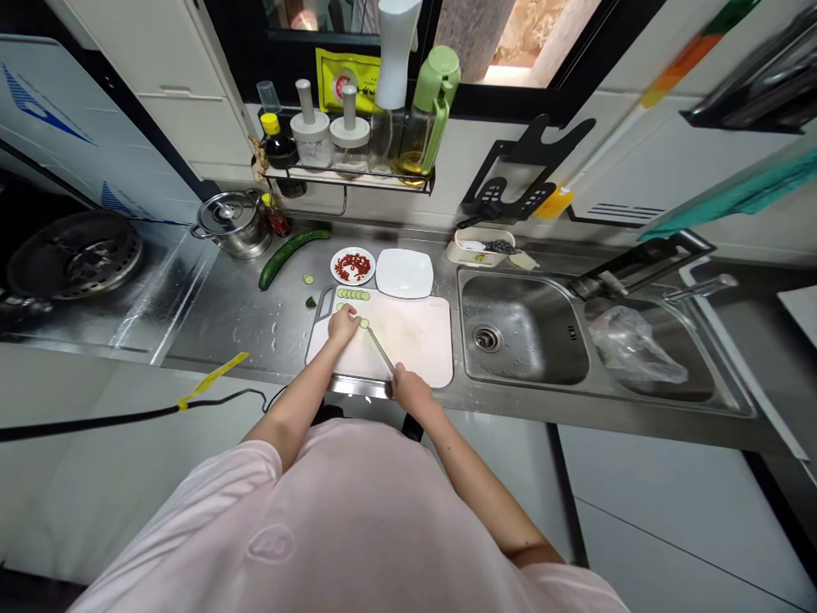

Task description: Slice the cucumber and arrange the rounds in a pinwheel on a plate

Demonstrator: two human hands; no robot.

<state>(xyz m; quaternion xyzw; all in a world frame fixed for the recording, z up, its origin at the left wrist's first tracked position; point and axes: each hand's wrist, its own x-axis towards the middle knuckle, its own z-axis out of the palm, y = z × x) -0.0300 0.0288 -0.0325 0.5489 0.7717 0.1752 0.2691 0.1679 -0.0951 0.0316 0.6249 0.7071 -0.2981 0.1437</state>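
Note:
My right hand (412,390) is wrapped round the handle of a knife (381,351), whose blade points up and left over a white cutting board (421,340). A round cucumber slice (364,323) is at the blade's tip. Just left of it, my left hand (345,323) is over the board with its fingers bent together; anything between them is too small or hidden to make out. Beyond that hand, several cucumber slices (353,295) lie overlapping in a row at the board's top left. Another pale green piece shows partly at the fingertips.
Behind the board stand a plate of chopped red pieces (352,282) and a white plate (404,273). A whole cucumber (290,257), a cucumber end (311,302) and a lidded pot (235,223) are to the left. The sink (523,328) borders the right side.

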